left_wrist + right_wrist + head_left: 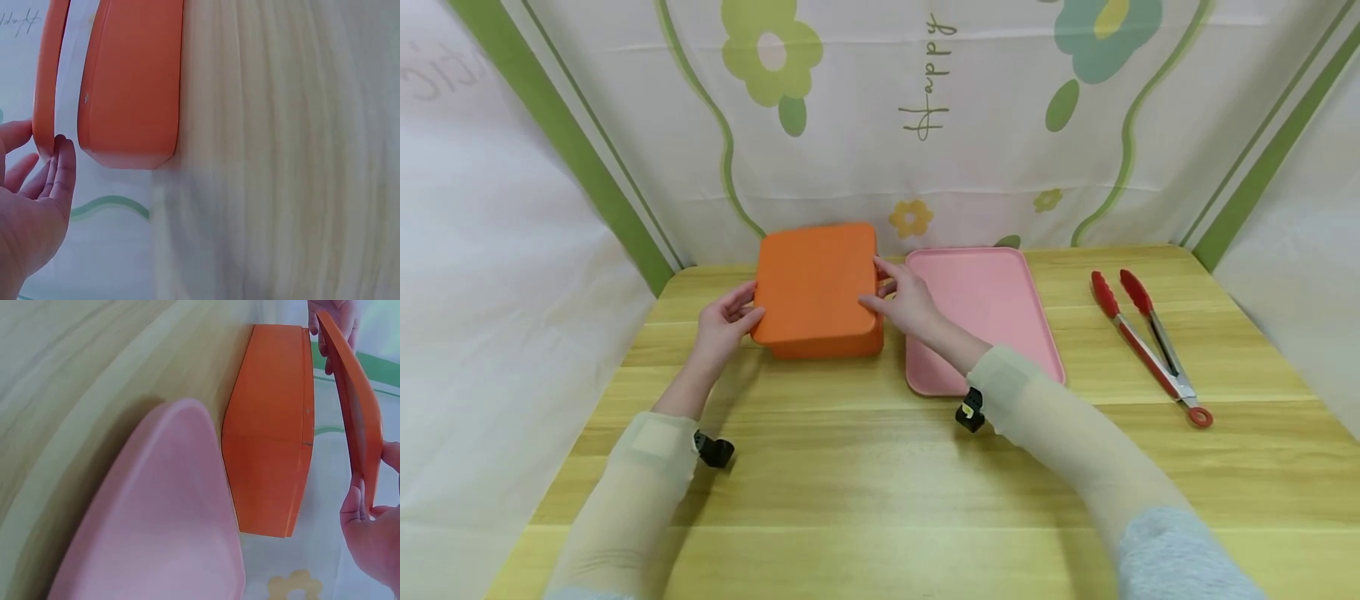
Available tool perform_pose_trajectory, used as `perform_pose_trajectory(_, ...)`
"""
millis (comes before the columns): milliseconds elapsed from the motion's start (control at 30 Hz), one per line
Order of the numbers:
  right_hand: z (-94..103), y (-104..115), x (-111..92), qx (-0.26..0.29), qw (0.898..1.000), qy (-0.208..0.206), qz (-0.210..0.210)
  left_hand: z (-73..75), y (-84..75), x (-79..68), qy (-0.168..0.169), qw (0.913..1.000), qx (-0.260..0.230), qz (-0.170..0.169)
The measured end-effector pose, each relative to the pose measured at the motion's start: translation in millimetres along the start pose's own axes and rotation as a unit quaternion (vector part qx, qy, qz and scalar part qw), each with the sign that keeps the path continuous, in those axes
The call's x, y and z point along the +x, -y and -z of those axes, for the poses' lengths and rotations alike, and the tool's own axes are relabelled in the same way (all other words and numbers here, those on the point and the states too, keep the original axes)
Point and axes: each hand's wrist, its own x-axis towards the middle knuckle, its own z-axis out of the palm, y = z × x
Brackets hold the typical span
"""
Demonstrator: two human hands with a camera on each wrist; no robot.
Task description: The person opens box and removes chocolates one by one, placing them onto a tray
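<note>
Over an orange box [827, 347] toward the back of the wood-grain surface [850, 500], two hands hold a matching orange lid [816, 283] aloft.

The left hand [718, 325] and the right hand [910, 304] pinch opposite sides of the lid, each narrowed to its thickness, thumb on one face and fingertips on the other; wrist views show a clear gap between lid and box. Both sleeved arms reach forward, the right slanting across the near part of a pink tray [985, 308] just beside the box. The box's contents are hidden. Red-tipped tongs [1150, 357] lie spread beyond the tray, at right.
</note>
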Motion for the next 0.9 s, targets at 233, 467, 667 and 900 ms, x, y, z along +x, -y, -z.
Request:
perform_pose_trajectory(233, 8.6, 1.2, -4.5, -0.012, 1.0, 0.014, 0.008, 1.9, -8.4, -7.8, 0.038, 0.9991, 0.018, 0.011)
perform_pose_trajectory(467, 15.3, 2.3, -9.6, -0.012, 0.999, 0.022, 0.021, 4.1, -13.8, -11.5, 0.07, 0.9969, 0.02, 0.027)
perform_pose_trajectory(667, 20.5, 1.3, -18.2, 0.004, 0.999, 0.049, 0.009, 8.2, -14.7, -15.8, 0.1, 0.9945, 0.02, 0.024)
perform_pose_trajectory(900, 23.4, 0.9, -30.2, 0.021, 0.997, 0.08, -0.005, 13.2, -18.0, -27.0, 0.133, 0.9901, 0.024, 0.036)
